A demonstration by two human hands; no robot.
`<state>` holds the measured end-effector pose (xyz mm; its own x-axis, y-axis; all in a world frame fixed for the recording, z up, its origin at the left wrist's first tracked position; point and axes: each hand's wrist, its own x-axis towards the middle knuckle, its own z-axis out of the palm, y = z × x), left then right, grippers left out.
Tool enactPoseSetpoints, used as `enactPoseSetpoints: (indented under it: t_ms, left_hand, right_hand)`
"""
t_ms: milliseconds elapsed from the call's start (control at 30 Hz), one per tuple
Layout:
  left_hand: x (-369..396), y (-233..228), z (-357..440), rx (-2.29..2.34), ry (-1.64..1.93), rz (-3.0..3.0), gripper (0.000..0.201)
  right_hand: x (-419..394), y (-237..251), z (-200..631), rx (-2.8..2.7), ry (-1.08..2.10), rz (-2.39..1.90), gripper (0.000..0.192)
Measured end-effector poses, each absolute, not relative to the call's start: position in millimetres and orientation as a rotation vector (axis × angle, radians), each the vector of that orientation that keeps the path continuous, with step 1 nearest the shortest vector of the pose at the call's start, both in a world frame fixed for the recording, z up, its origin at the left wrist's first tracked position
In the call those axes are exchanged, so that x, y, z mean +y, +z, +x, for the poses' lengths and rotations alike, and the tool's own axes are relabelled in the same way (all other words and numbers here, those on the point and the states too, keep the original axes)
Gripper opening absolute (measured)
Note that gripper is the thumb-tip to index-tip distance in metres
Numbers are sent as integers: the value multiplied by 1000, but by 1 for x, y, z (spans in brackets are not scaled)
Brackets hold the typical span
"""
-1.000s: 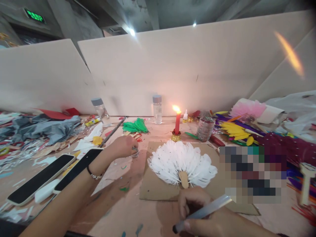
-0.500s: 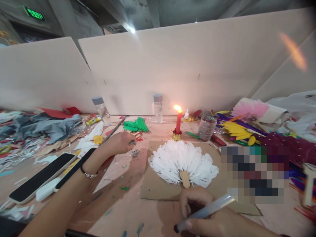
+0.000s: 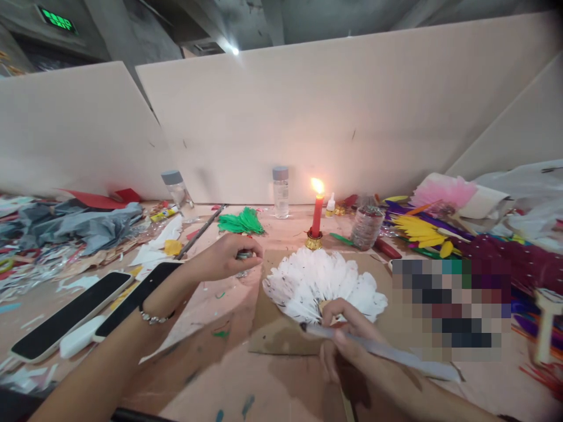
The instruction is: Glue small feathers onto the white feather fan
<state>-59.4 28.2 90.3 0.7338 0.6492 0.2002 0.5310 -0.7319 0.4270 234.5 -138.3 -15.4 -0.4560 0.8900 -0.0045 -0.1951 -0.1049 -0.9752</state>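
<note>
A white feather fan (image 3: 323,281) lies on a piece of brown cardboard (image 3: 272,328) in front of me. My right hand (image 3: 347,331) grips a long grey stick-like tool (image 3: 387,351), its dark tip touching the fan's base beside the wooden handle. My left hand (image 3: 226,258) is to the left of the fan, fingers pinched on a small silvery piece (image 3: 244,255). A lit red candle (image 3: 316,214) in a gold holder stands just behind the fan.
Two clear bottles (image 3: 280,192) with grey caps stand at the back wall board. Green feathers (image 3: 241,223) lie near them. Coloured feathers (image 3: 422,231) and a pink fan (image 3: 442,193) crowd the right. Two dark phones (image 3: 70,316) and grey wrapping (image 3: 74,225) lie left.
My right hand has lifted from the table's front edge up to the fan's handle, swinging the grey tool so that its tip meets the fan. My left hand picked up the small silvery piece.
</note>
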Motion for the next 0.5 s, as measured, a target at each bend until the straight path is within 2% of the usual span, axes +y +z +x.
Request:
enactPoseSetpoints:
  t_ms: [133,267,500]
  left_hand:
    - [-2,83,-24,801,664,2538,21]
    - [-35,69,7,810,785,2414,17]
    - [-73,52,29,791,917,2245,17]
  right_hand:
    - [-131,-5,234,-1285,1302,-997,52]
    - [-126,12,245,-1409,941,-1115,30]
    - [-128,21,246,-1369,1043,-1041,33]
